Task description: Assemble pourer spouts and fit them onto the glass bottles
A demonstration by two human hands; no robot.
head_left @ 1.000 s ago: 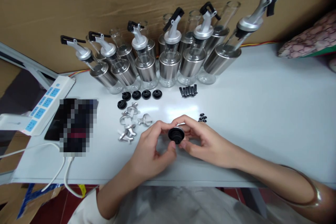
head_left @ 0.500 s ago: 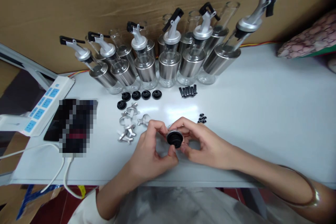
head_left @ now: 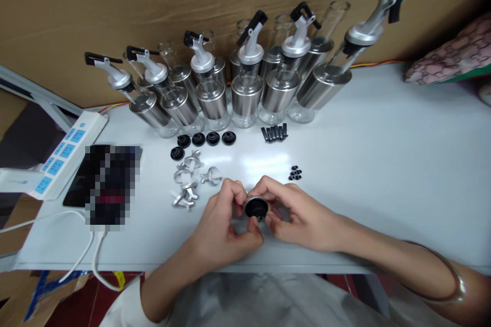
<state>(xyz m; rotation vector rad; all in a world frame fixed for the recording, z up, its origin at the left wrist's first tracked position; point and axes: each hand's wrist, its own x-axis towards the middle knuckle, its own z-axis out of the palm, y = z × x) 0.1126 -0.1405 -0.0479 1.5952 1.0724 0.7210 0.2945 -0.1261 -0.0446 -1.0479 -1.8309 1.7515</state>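
Between both hands, above the table's near edge, is a bottle pourer top, its black rubber stopper side facing me and a silver rim showing around it. My left hand grips it from the left, thumb against the black stopper. From the right, my right hand pinches it with thumb and fingers; its spout side is mostly hidden. Left of the hands lie several silver pourer spouts, with one more spout nearest my left fingers. Black rubber stoppers sit in a row behind them.
Glass bottles with steel sleeves line the back, several with pourers. Small black levers and tiny black caps lie mid-table. At left are a power strip, phones and white cables. A patterned cloth item lies far right.
The pourer top has shifted slightly toward me and tilted, so its black underside shows more. Both hands have moved down a little with it.
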